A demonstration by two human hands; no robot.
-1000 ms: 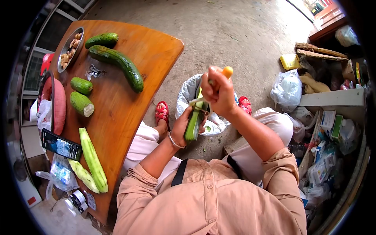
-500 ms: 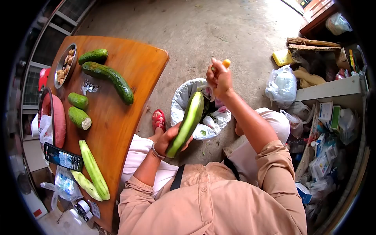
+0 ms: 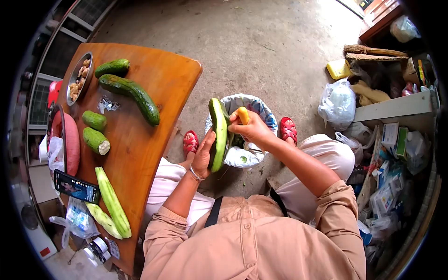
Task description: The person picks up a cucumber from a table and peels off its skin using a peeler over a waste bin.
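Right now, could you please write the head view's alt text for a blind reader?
The left hand holds a partly peeled green vegetable near a lined bin, the right hand gripping a yellow-handled tool beside it. To the left, other green vegetables and a phone are on a wooden table.

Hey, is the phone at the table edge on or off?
On: the phone has a lit screen showing a picture.

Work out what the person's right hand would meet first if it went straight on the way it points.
Most likely the partly peeled green vegetable in the left hand, just beside the right hand; depth is unclear, so any remaining gap is hard to judge.
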